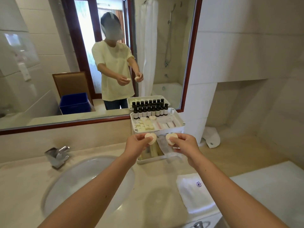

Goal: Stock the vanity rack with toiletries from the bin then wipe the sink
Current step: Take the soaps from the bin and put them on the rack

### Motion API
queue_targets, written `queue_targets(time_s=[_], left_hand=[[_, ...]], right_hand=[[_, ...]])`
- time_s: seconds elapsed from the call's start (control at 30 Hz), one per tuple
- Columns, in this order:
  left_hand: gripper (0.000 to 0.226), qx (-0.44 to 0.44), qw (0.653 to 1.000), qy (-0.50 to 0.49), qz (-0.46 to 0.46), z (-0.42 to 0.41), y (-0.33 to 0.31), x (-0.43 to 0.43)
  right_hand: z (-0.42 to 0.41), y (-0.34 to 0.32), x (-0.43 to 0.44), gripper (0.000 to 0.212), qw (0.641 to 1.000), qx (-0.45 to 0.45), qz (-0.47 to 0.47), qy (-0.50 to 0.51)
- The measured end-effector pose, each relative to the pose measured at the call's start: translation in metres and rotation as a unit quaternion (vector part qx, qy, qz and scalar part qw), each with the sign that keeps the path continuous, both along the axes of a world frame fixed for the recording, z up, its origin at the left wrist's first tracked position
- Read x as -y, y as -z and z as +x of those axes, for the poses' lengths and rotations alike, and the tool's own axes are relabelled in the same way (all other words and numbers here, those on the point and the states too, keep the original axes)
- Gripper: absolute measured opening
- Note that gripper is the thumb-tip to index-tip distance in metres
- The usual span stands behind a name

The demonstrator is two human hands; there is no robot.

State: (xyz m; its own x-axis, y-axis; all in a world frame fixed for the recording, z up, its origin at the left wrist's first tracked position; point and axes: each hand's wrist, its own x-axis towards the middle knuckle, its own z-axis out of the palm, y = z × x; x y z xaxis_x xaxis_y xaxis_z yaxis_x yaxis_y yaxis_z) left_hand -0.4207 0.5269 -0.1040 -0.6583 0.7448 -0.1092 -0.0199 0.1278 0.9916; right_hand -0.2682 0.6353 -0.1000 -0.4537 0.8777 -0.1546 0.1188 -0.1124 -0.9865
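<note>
In front of the rack (pixel 178 128), the left hand (pixel 137 143) pinches a round soap (pixel 150 138) and the right hand (pixel 185 143) pinches a second soap (pixel 171 138). Dark bottles (pixel 149 110) line the rack's top shelf; the sink (pixel 74 178) lies left of the rack.

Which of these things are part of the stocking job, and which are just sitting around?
In the job: left hand pinching a round soap; right hand pinching another soap; white rack; dark bottles; sink; blue bin, reflected.
Lying about: faucet; folded towel; crumpled cloth; shower curtain, reflected.
</note>
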Motion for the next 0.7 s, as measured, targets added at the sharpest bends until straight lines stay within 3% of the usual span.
queue_targets(time_s=[0.5, 0.7], left_hand=[[0.029, -0.055, 0.997, -0.046, -0.038, -0.063, 0.013, -0.197], [0.020, -0.078, 0.992, -0.058, -0.083, -0.085, 0.031, -0.257]], right_hand=[[-0.073, 0.012, -0.209, 0.022, 0.997, 0.046, 0.024, -0.057], [-0.105, 0.029, -0.273, 0.020, 0.985, 0.119, 0.074, -0.103]])
